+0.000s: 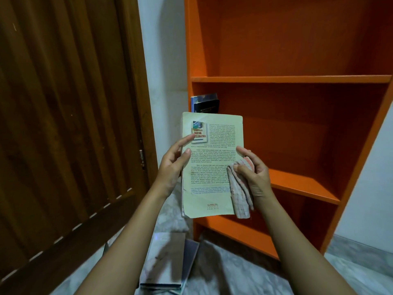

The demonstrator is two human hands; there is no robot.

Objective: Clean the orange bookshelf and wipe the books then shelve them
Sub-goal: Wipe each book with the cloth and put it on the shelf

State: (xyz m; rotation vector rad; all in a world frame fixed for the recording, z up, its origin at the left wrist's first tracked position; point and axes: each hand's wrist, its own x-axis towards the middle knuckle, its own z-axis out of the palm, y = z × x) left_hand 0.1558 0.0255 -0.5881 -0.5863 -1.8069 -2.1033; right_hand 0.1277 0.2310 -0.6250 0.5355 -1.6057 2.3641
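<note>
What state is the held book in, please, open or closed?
Closed. The book shows its full back cover with blurb, no pages spread; the left hand grips its edge, the right hand holds a cloth.

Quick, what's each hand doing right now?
Left hand: grips the pale yellow paperback book by its left edge.
Right hand: holds the checked pink-and-white cloth against the book.

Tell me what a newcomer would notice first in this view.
The pale yellow book held up at centre draws the eye first, the left hand gripping its left edge while the right hand holds a checked cloth against its right side. Behind it rises the bright orange bookshelf, with a couple of dark books standing at the left end of one shelf. More floor books lie below the hands.
</note>
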